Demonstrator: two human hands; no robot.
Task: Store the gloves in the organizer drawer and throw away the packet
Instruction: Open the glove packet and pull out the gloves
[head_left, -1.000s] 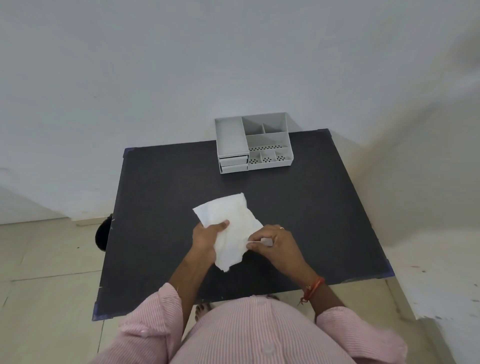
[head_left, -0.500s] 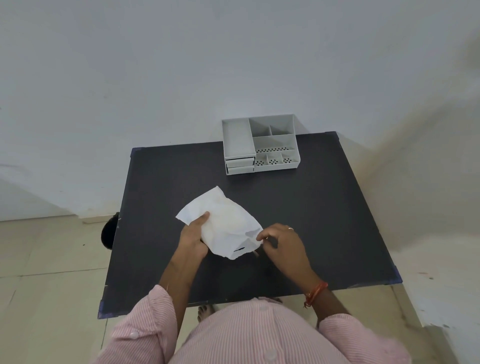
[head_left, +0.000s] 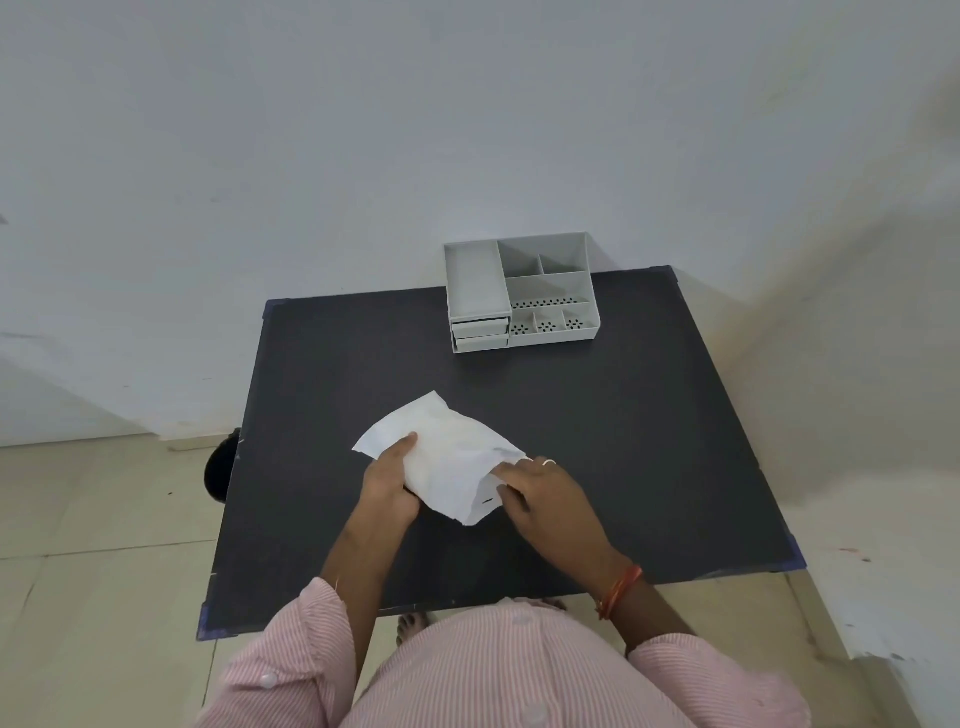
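A white paper packet (head_left: 447, 457) lies tilted over the middle of the black table (head_left: 623, 441). My left hand (head_left: 389, 480) grips its left side, thumb on top. My right hand (head_left: 545, 491) is at the packet's open right end, fingertips pinching the paper edge there. The gloves are not visible; whatever is inside the packet is hidden. The grey organizer (head_left: 522, 291) stands at the table's far edge against the wall, with two small shut drawers (head_left: 480, 334) at its front left and open compartments on the right.
A dark round object (head_left: 221, 470) sits on the tiled floor beside the table's left edge. White walls close in behind and on the right. My bare toes show under the near table edge.
The packet has turned from near upright to lying slanted, its far corner swinging left. My right fingers have moved from beside the packet's end onto its open edge.
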